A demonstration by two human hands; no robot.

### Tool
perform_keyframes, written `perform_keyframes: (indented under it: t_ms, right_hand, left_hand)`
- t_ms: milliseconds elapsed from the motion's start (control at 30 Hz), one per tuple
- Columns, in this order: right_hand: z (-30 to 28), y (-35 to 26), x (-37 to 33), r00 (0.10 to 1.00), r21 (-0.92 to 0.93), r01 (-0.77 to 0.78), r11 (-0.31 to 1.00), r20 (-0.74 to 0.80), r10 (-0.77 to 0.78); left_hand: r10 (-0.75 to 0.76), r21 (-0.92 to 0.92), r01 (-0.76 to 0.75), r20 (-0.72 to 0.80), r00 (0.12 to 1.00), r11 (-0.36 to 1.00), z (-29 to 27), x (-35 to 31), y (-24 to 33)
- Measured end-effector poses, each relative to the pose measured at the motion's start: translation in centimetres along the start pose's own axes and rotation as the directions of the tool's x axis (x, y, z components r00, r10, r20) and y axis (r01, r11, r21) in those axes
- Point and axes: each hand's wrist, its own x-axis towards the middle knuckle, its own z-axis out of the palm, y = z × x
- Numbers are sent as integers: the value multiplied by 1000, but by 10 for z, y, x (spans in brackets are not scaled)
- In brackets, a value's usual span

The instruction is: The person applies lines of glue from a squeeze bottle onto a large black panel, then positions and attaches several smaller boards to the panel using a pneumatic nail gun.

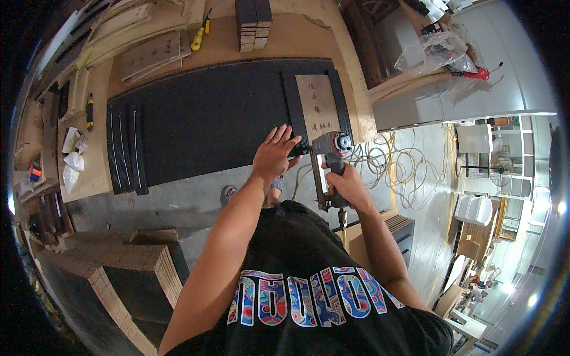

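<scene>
My right hand (351,188) is wrapped round the grip of a grey air nail gun (330,146), whose nose end is at the near edge of the work. A hose fitting hangs from the gun's handle. My left hand (274,151) lies flat, fingers spread, on the black panel (205,121) beside a black strip (293,98). A bare brown board (316,98) with handwriting lies between that strip and another black strip (338,95) at the panel's right end. Several narrow black strips (126,148) rest at the panel's left end.
A brown worktable (208,50) carries stacked black blocks (253,26), a yellow-handled screwdriver (198,39) and loose boards (151,56). Coiled air hose (404,169) lies on the floor to the right. Stacked panels (113,276) stand lower left.
</scene>
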Motion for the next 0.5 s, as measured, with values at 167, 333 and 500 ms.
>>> perform_keyframes:
  t_ms: [167, 333, 500]
  right_hand:
    - [1, 5, 4, 1000, 15, 10, 1000, -6, -10]
    - [1, 7, 5, 1000, -4, 12, 1000, -11, -12]
    - [3, 2, 5, 1000, -22, -9, 1000, -7, 9]
  left_hand:
    - [4, 5, -4, 12, 1000, 1000, -1, 0, 1]
    - [11, 17, -11, 20, 1000, 1000, -3, 1, 1]
    - [14, 16, -14, 16, 1000, 1000, -3, 1, -1]
